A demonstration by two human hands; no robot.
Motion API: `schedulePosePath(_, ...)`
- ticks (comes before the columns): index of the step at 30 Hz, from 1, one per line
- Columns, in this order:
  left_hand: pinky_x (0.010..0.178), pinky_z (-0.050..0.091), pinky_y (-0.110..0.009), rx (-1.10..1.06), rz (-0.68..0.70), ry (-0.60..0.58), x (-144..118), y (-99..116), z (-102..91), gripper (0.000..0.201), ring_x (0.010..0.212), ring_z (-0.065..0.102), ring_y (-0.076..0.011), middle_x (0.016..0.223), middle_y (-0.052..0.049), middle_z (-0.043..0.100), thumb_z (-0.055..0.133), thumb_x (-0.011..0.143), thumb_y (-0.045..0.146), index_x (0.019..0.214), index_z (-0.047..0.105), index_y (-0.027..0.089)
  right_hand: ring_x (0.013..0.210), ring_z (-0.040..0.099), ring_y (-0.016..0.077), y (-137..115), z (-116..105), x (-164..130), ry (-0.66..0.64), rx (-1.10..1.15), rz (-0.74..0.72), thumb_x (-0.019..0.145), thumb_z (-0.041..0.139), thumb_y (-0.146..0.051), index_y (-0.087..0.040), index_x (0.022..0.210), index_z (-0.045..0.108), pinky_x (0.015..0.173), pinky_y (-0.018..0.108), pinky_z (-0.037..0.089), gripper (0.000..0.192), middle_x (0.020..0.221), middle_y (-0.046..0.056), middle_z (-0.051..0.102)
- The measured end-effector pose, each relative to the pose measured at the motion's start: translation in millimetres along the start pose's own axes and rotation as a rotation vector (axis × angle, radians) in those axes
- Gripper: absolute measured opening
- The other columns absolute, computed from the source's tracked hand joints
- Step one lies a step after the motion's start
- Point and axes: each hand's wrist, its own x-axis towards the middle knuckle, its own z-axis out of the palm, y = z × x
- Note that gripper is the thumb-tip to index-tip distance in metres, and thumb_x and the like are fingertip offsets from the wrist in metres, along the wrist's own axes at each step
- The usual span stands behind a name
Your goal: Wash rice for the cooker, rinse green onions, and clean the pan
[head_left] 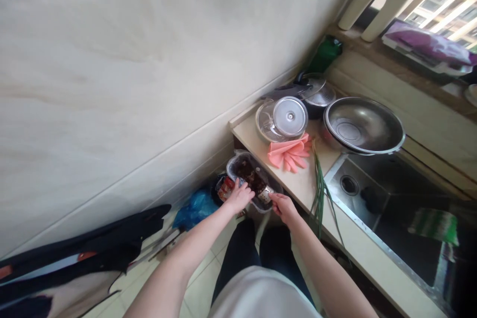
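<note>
While held low, container (250, 177) between left hand (238, 196), right hand (283, 206).

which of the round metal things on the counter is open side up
The big steel bowl beside the sink. It shows its hollow inside, while the glass lid and the covered pot behind it are dome up.

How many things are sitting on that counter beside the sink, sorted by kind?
Glass lids: 1
Dark pots with lids: 1
Steel basins: 1
Pink rubber gloves, one bunch: 1
Green onion stalks, one bunch: 1
Total: 5
</note>
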Motion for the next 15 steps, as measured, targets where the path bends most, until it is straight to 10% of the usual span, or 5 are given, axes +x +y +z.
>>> schedulePosePath(15, 0.101, 0.019, -0.075, -0.019, -0.011, -0.047, 5.0, -0.1, -7.1, 0.009, 0.107, 0.047, -0.0288, 0.088, -0.006, 0.065, 0.059, 0.086, 0.026, 0.09, 0.065, 0.02, 0.029, 0.022, 0.0019, 2.3, -6.2, -1.0, -0.029, 0.082, 0.006, 0.059, 0.078, -0.039, -0.021, 0.057, 0.038, 0.03, 0.017, 0.008, 0.044, 0.035, -0.012, 0.031)
